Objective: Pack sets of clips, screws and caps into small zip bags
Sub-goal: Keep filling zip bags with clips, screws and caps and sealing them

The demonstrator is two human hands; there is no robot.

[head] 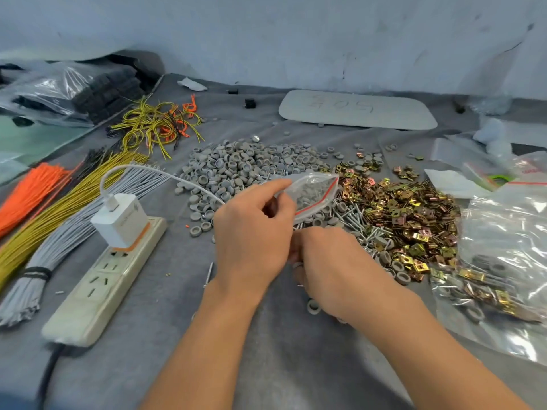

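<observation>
My left grip (251,232) pinches a small clear plastic zip bag (315,189), red-striped and crumpled. My right grip (328,267) curls downward; I cannot tell what it holds.

A scuffed pale wall (296,31) rises behind the worktop (148,335), which is draped in grey cloth
</observation>
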